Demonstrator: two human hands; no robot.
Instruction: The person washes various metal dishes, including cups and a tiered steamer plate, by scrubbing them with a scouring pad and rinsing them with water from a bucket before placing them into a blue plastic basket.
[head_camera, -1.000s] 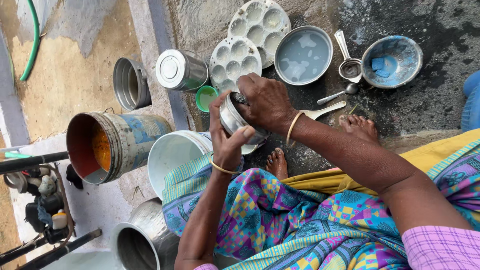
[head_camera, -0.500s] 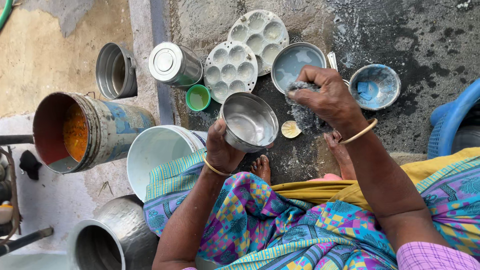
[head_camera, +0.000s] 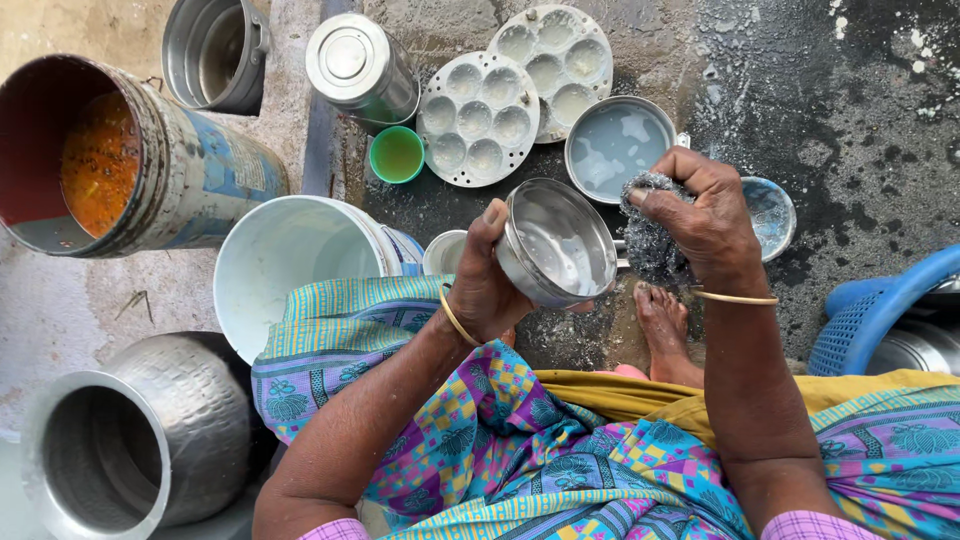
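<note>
The steel bowl is smooth, wet and shiny; the scrubber is a rough, wiry metal tangle. The moulded trays look dull grey metal (filmed with suds). The bucket is matt white plastic, the ground rough and wet.

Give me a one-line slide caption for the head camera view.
Left hand tilts a round steel container while the right hand grips a steel scrubber beside it, washed vessels around.

Steel bowl in left hand, right of bucket, left of scrubber.
</note>
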